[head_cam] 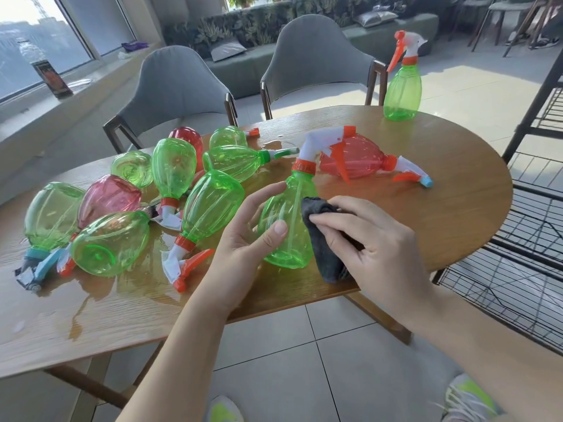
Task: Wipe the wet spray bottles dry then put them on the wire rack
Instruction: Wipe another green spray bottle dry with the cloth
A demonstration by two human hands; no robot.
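Note:
My left hand [249, 229] holds a green spray bottle [288, 233] upright above the near edge of the wooden table [441, 208], thumb on its front and fingers behind it. My right hand [365, 239] grips a dark grey cloth [323, 254] and presses it against the bottle's right side. Several wet green and red bottles [128, 208] lie in a heap on the table's left half. A red bottle [362, 159] lies on its side behind the held one. One green bottle [402, 86] stands upright at the table's far edge. The black wire rack [524, 263] stands at the right.
Water pools [100, 303] spread over the table's left half. Two grey chairs [316, 59] stand behind the table. A windowsill with a dark bottle [48, 71] runs along the left. The floor is tiled and my shoes [469, 397] show at the bottom.

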